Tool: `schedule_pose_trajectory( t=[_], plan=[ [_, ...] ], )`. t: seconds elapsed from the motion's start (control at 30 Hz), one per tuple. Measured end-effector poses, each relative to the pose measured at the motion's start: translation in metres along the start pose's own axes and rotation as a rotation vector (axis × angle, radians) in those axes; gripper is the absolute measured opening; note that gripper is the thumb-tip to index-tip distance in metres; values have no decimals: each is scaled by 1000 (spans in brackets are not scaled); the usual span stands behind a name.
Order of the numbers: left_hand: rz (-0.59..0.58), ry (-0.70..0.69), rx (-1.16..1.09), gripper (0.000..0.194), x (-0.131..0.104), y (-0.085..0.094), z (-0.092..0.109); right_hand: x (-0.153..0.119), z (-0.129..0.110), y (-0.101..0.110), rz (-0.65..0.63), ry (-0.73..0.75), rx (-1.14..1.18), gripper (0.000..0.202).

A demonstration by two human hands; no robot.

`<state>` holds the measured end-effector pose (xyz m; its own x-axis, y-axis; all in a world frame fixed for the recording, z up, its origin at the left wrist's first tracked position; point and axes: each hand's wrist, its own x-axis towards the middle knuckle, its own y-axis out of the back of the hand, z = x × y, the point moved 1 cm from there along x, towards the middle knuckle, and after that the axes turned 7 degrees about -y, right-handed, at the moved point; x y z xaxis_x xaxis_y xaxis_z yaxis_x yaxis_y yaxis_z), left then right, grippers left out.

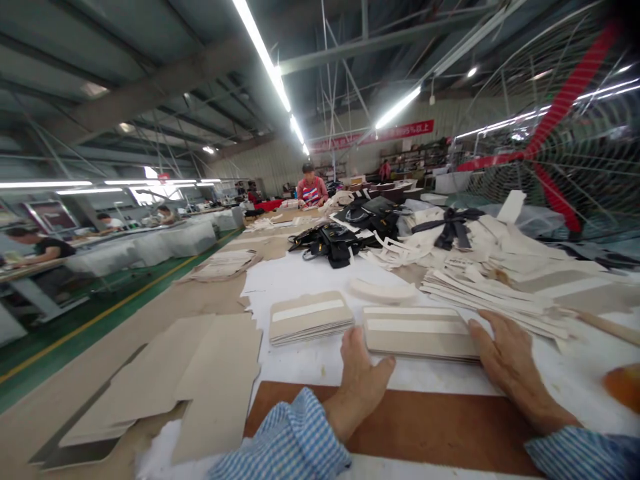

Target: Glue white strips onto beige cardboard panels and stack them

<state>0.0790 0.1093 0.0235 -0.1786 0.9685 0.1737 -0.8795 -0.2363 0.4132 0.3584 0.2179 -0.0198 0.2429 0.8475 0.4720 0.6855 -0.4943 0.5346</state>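
A stack of beige rectangular panels, with a white strip along the top one, lies on the white-covered table between my two hands. My left hand is at its near left corner, fingers stretched forward and thumb spread to the right. My right hand rests against its right end with the fingers extended. Neither hand is closed around the stack. Left of it sits a smaller stack of similar panels. A brown flat board lies below my wrists, partly covered by my left sleeve.
Large beige sheets spread over the table's left side. Cream strips lie in layers at the right, near a wooden handle. Black bag pieces are heaped farther back. A red-bladed fan stands at right; a person is at the far end.
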Motion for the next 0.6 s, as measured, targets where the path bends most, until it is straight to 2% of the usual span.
schedule_pose_trajectory(
  t=[0.07,0.1,0.17,0.23,0.3,0.37,0.47,0.53,0.6],
  plan=[
    [87,-29,111,79,3,36,-9,-7,-23,8,7,127,25,50],
    [137,-31,162,76,8,57,-15,-11,-39,10,-32,202,39,46],
    [242,-7,251,67,19,100,-28,-19,-78,5,-181,331,52,38],
    [311,38,313,54,29,136,-42,-23,-117,-13,-505,427,-52,42],
    [329,93,349,47,34,161,-53,-20,-152,-39,-613,455,-84,41],
    [309,140,362,42,34,173,-60,-12,-176,-71,-669,460,-129,37],
    [256,176,342,35,28,176,-63,1,-197,-114,-734,435,-226,32],
    [233,175,314,34,25,175,-63,5,-203,-132,-774,406,-286,32],
    [226,163,282,35,22,175,-61,6,-207,-142,-804,381,-321,32]
  ],
)
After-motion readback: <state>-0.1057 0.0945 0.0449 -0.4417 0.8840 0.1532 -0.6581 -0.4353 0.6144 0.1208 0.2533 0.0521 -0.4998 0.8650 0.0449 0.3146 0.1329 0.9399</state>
